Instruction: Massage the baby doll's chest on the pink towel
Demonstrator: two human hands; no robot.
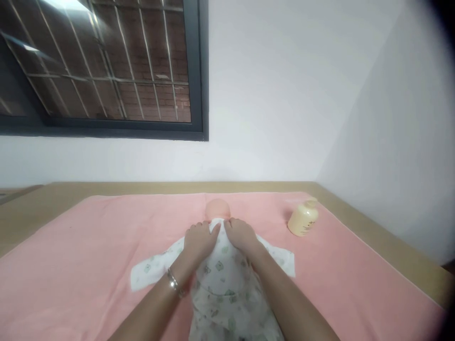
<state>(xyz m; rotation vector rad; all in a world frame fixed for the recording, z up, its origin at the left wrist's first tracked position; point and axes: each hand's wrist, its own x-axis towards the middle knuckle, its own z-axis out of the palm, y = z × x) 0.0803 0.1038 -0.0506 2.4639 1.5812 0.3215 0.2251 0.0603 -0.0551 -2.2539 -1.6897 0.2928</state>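
Observation:
A baby doll lies on its back, only the rounded top of its head showing beyond the cloth. Over its body is a white baby garment printed with small green motifs, its sleeves spread to both sides. My left hand pinches the garment's neckline on the left, thumb along the cloth. On the other side, my right hand has its fingers closed on the same neckline close to the doll's head. My hands are a small gap apart. The doll's arms and lower body cannot be made out.
Under the doll spreads a pink mat on a wooden table. A cream pump bottle stands tilted in view at the right. Behind are a white wall and a dark-framed, barred window.

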